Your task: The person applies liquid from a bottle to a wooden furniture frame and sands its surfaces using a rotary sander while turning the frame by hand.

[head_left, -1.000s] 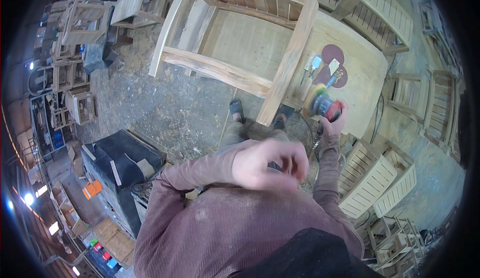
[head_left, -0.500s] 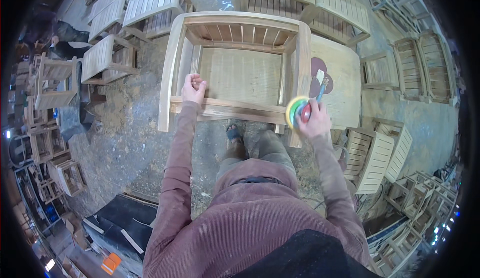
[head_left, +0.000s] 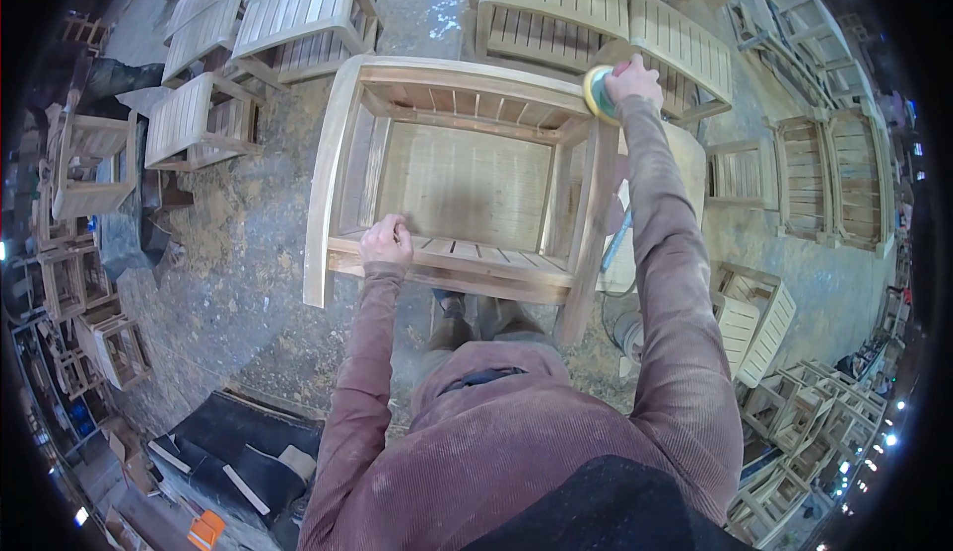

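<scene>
Sanding wooden chair frame (head_left: pixel 467 169) seemingly underway: right hand (head_left: pixel 633 79) gripping sander (head_left: pixel 598 92) at far corner, left hand (head_left: pixel 386 243) clasping near rail

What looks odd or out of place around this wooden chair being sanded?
Nothing is plainly damaged. The chair lies tipped over rather than standing on its legs, steadied by the left hand, while the right hand holds a sander at its far corner.
</scene>
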